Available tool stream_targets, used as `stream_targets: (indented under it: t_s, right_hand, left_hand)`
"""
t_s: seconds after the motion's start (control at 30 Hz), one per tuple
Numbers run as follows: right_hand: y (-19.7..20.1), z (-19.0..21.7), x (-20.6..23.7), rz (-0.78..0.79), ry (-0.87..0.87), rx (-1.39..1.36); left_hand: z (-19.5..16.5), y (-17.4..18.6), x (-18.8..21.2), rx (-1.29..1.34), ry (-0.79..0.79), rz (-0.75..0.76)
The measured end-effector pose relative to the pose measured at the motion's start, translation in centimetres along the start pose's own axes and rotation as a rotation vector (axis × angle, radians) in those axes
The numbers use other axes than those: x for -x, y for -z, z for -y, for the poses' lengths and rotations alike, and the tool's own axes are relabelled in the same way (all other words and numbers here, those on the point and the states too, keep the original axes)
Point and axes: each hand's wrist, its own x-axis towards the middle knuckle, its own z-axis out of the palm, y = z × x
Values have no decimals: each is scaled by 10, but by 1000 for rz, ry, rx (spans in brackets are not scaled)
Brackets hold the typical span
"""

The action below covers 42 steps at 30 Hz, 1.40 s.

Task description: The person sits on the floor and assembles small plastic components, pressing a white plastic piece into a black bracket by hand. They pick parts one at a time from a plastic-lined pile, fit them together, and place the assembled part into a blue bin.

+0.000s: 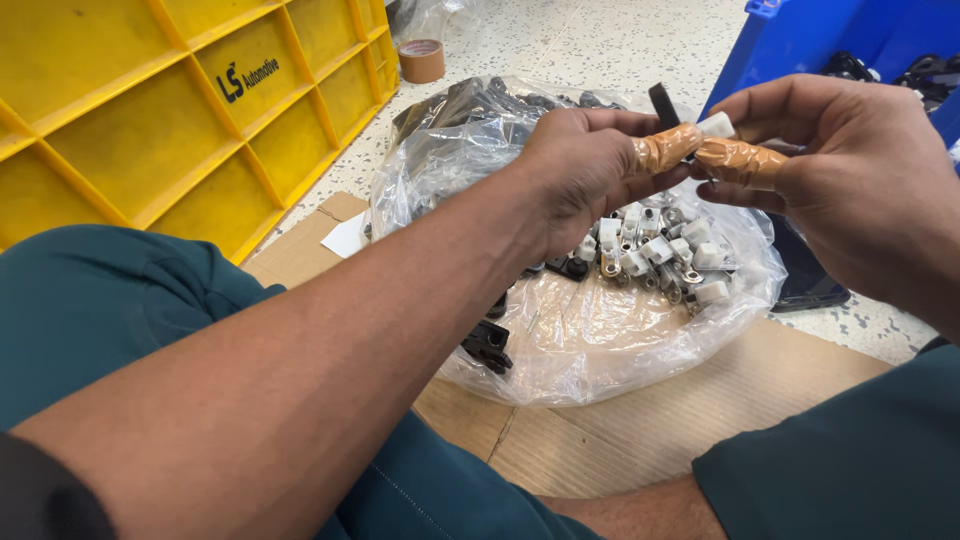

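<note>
While a small white plastic piece (716, 124) with a black part (663, 104) sticking up behind it sits pinched between the two hands, held in the air above the open bag, the work looks to be in the middle of one piece among many, as far as one can judge. The left hand (580, 175) has its thumb and forefinger pressed together on the piece, its taped fingertip (668, 148) touching it; the right hand (850, 170) meets it from the other side with a taped fingertip (740, 160) pressed against the same piece, the other fingers curled loosely. Whether the two parts are already joined cannot be told. Just below, a heap of white and metal pieces (660, 255) lies in the clear plastic bag (590, 340), with loose black parts (488, 343) beside it, which suggests much is left. The bag rests on cardboard (620, 440); a yellow crate (150, 110), a tape roll (422, 60) and a blue bin (800, 40) stand around.
</note>
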Motion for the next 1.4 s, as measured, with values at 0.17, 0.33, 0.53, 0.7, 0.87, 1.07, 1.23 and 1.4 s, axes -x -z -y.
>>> stream_targets:
  t_s: [0.17, 0.33, 0.53, 0.7, 0.87, 1.07, 1.23, 1.4]
  right_hand:
    - [6, -6, 1, 28, 20, -150]
    - [11, -5, -9, 63, -208, -314]
    - [11, 0, -15, 22, -506, -436]
    - [8, -1, -6, -64, -160, -185]
    - [4, 3, -1, -93, 156, 104]
    - [1, 8, -8, -180, -190, -111]
    - [0, 5, -5, -138, -125, -164]
    - [5, 0, -1, 40, -289, -472]
  left_hand:
    - [5, 0, -4, 93, 22, -12]
    - [-2, -8, 0, -670, -451, -160]
    - [-8, -13, 13, -1081, -1017, -165]
    - [-10, -18, 6, -295, -28, -136]
    - [-8, -14, -3, 326, 281, 30]
    - [-6, -14, -1, -388, -160, -114]
    - [0, -12, 0, -234, -186, -124]
    - [5, -8, -3, 53, -109, -72]
